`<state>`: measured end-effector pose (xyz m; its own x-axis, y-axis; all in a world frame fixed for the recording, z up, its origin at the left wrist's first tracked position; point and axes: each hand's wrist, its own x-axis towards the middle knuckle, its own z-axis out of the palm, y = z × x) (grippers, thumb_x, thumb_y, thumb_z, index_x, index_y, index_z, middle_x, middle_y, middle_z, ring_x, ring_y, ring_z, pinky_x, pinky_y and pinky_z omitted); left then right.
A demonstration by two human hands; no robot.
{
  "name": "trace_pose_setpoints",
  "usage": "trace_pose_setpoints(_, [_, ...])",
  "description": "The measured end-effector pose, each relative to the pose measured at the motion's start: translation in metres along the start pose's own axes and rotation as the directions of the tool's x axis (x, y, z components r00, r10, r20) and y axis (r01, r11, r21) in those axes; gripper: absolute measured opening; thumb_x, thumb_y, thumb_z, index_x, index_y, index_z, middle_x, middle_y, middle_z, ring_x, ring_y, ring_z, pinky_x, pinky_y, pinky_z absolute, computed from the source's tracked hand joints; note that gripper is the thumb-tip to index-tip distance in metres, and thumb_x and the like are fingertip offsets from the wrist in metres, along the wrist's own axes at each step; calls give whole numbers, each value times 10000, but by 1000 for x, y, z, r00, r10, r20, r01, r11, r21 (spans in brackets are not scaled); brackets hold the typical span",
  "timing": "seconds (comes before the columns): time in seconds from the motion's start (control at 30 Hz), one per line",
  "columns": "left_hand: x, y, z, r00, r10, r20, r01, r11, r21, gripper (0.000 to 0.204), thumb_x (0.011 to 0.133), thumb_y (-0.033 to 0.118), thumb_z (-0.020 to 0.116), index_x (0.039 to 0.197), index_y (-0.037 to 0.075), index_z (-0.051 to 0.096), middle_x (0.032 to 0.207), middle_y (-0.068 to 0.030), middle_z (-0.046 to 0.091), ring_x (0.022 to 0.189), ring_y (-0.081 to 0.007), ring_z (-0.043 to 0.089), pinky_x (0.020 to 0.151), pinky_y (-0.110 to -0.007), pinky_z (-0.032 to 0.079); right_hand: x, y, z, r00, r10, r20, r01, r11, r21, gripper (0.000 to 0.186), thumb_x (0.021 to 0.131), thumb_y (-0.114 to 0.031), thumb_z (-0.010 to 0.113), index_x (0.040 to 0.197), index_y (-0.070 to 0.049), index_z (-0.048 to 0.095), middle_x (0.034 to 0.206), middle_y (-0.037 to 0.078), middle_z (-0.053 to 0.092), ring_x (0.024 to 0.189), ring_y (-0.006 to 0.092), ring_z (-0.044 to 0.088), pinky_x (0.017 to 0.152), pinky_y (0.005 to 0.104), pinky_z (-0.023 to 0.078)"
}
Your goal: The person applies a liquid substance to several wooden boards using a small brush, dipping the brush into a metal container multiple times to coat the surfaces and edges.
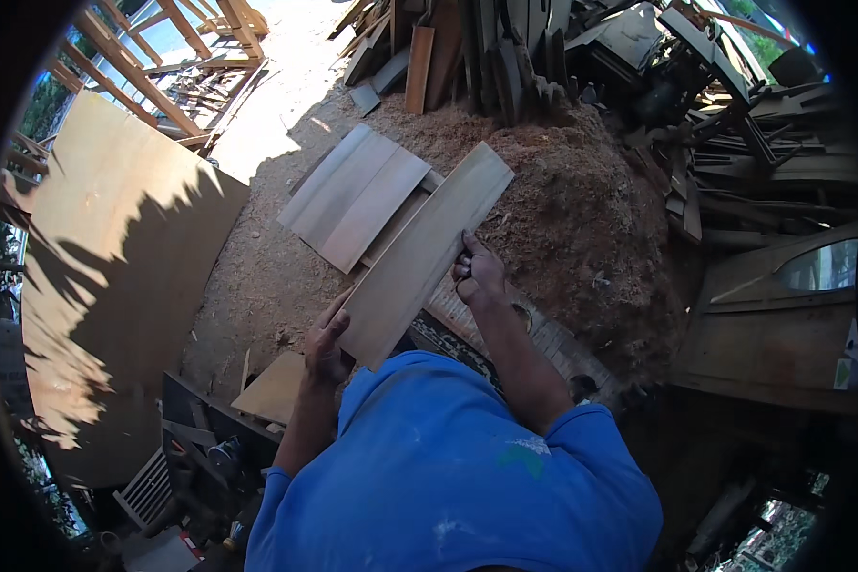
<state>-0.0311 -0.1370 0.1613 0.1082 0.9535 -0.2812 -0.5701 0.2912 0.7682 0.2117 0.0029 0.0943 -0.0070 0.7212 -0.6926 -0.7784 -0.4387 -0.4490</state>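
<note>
A long, pale wooden board (pixel 427 250) is held up at a slant in front of me, its far end pointing up and right. My left hand (pixel 328 341) grips its left edge near the close end, thumb on top. On the opposite edge, about midway along, my right hand (pixel 480 271) has its fingers curled around the wood. Just beyond, several light planks (pixel 355 191) lie side by side as a flat panel, partly hidden by the board. Below the board is a worn, pale machine table or bench surface (pixel 543 334), mostly covered by my arm.
A heap of reddish sawdust (pixel 572 210) rises at the right. Scrap planks (pixel 505 57) lean behind it. A large plywood sheet (pixel 114 276) stands at the left, partly in shadow. At the far right is a wooden door (pixel 782 324) with a glass pane. Dark machinery (pixel 210 448) sits lower left.
</note>
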Motion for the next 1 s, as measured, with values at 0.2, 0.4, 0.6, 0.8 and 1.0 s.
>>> trace_pose_setpoints(0.2, [-39, -41, -4, 999, 32, -1, -28, 857, -514, 751, 927, 359, 725, 1482, -23, 392, 1400, -184, 552, 1316, -338, 526, 1114, -482, 430, -18, 11, -24, 996, -48, -78, 56, 994, 99, 119, 953, -135, 708, 885, -115, 612, 698, -43, 512, 528, 68, 428, 414, 216, 337])
trace_pose_setpoints(0.4, [-42, -30, 5, 975, -132, -181, 71, 948, -310, 561, 962, 166, 668, 1418, -41, 415, 1324, -237, 578, 1190, -404, 613, 1013, -585, 509, -30, 13, -29, 997, -70, -40, 72, 995, 66, 130, 935, -121, 725, 887, -126, 605, 703, -50, 508, 538, 63, 433, 413, 219, 340])
trace_pose_setpoints(0.6, [-43, -35, -1, 939, -213, -270, 96, 916, -390, 516, 973, 108, 613, 1414, -58, 402, 1293, -265, 579, 1127, -443, 638, 967, -603, 544, -41, 6, -25, 995, -98, 15, 97, 993, 66, 162, 930, -122, 734, 861, -132, 587, 698, -52, 505, 522, 62, 428, 407, 219, 330])
trace_pose_setpoints(0.8, [-46, -31, -10, 951, -240, -194, 118, 864, -490, 518, 959, 79, 591, 1416, -62, 391, 1290, -263, 579, 1168, -435, 625, 986, -619, 529, -46, 12, -27, 992, -108, 64, 104, 993, 59, 188, 928, -99, 735, 840, -141, 573, 689, -49, 517, 531, 60, 438, 413, 217, 335])
trace_pose_setpoints(1.0, [-32, -36, -14, 874, -205, -440, 96, 962, -256, 458, 986, 189, 621, 1363, -7, 447, 1190, -188, 618, 1011, -339, 679, 857, -499, 593, -46, 7, -19, 974, -216, 75, 207, 972, 111, 141, 923, -80, 735, 873, -114, 608, 722, -39, 550, 551, 59, 455, 429, 212, 348])
